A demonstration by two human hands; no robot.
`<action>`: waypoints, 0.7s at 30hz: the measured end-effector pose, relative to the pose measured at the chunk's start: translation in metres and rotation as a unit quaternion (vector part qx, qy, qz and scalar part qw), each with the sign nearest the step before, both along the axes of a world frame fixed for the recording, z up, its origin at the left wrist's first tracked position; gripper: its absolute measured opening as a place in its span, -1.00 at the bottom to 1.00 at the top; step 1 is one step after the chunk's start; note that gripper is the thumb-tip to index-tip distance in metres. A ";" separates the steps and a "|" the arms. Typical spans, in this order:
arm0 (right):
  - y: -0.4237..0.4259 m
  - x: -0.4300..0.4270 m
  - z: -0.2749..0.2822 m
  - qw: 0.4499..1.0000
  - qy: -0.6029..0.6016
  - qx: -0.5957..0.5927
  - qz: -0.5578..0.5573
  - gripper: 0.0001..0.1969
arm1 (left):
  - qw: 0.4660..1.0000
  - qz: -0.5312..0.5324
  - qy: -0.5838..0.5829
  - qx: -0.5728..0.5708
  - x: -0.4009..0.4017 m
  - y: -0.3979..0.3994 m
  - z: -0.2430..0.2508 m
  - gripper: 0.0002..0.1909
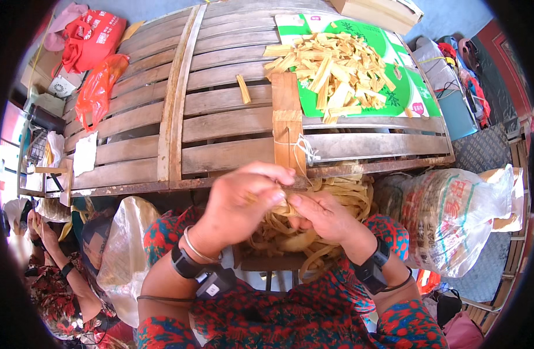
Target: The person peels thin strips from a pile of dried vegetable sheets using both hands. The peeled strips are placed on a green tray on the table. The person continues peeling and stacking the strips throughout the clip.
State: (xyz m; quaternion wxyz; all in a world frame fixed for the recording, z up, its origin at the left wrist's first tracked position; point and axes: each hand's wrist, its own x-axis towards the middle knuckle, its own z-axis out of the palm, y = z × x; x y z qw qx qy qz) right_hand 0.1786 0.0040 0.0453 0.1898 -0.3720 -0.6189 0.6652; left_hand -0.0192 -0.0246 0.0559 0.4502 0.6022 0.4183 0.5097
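Observation:
My left hand and my right hand meet just off the table's front edge, both pinching a pale yellow plant-like strip. Fingers cover much of the strip, and my left hand is slightly blurred. Below them, a heap of long, limp strips of similar colour lies in a box between my knees. In front of my hands, a wooden board juts over the table edge, with a nail-like pin and white string on it.
Short yellow pieces are piled on a green printed cardboard sheet on the slatted wooden table. One piece lies apart. Red bags are at left. A full woven sack stands right. Another person's hands work at far left.

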 end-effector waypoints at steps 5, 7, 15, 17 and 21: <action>0.004 0.006 0.007 0.970 0.115 -0.209 0.044 -0.50 | 0.980 0.060 -0.169 -0.082 -0.017 0.003 0.008 -0.92; 0.007 0.004 0.008 0.955 0.130 -0.265 -0.007 -0.52 | 0.980 0.052 -0.113 -0.153 -0.016 0.004 0.007 -0.88; 0.011 0.006 0.000 0.986 -0.001 -0.144 -0.088 -0.68 | 0.921 -0.004 -0.267 -0.283 -0.001 0.000 -0.011 -0.92; 0.016 0.009 -0.004 0.993 0.026 -0.043 -0.107 -0.74 | 0.933 0.026 -0.245 -0.261 -0.002 0.001 -0.018 -0.91; 0.040 0.006 -0.017 0.969 -0.051 0.147 -0.192 -0.83 | 0.941 0.103 -0.202 -0.250 0.006 0.020 -0.039 -0.88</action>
